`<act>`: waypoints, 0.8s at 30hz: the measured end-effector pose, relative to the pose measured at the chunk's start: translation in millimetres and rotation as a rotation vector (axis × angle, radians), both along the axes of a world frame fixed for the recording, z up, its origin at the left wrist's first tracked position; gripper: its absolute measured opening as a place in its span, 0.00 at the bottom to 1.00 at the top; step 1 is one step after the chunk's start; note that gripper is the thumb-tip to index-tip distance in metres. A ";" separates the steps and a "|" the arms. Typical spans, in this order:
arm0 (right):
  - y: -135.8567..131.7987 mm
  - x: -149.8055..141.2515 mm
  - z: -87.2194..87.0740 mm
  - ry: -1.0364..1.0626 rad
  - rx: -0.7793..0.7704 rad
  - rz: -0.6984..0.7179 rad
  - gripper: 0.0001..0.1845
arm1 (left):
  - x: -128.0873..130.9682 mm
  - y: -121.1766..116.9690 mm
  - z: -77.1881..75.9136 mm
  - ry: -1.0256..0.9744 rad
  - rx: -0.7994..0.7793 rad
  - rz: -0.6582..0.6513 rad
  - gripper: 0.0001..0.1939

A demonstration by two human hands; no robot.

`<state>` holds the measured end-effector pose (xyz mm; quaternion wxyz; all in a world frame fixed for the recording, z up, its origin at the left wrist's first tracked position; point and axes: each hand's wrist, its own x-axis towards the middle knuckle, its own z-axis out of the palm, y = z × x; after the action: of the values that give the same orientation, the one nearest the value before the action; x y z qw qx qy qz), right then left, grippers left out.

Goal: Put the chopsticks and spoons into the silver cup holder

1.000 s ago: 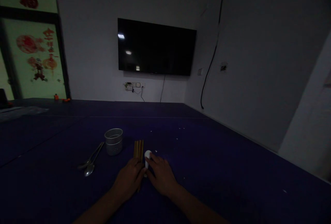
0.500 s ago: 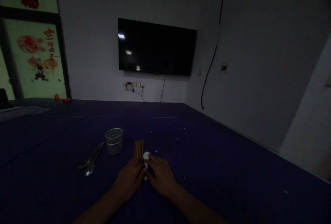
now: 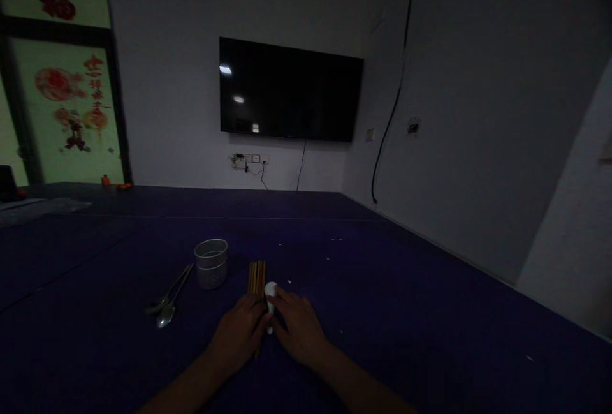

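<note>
Fingers of R hand point(image 3: 300, 330) bent, touching white round-bowled spoon point(image 3: 270, 288); those of L hand point(image 3: 240, 325) bent over slim brown chopsticks point(image 3: 257, 277) just beside it, nr grey metal cup point(image 3: 211, 270). Can't tell if either grips.

A dark blue surface point(image 3: 406, 312) bearing metal spoons point(image 3: 166, 314), a metal cup point(image 3: 211, 267), sticks point(image 3: 257, 277), a white spoon, seemingly point(image 3: 271, 289)

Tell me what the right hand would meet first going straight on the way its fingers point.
The white spoon, at the fingertips of the right hand, with the chopsticks seemingly next beyond it; the dim view leaves depth unclear.
</note>
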<state>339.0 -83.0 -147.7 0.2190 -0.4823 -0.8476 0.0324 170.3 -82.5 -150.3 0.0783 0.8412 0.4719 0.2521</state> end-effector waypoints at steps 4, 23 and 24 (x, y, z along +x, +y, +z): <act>0.2 -0.2 0.6 -0.005 -0.009 0.003 0.21 | -0.2 -0.3 0.4 -0.001 0.002 -0.001 0.17; 1.9 -1.1 -3.4 -0.031 0.019 -0.012 0.21 | -0.3 0.3 -1.5 0.018 0.045 0.003 0.17; 1.4 -1.3 -2.8 -0.030 0.018 -0.010 0.21 | -0.4 0.4 -1.6 0.017 0.048 -0.002 0.17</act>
<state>337.8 -81.5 -150.5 0.2107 -0.4851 -0.8486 0.0165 169.9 -82.1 -151.9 0.0542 0.8453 0.4657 0.2562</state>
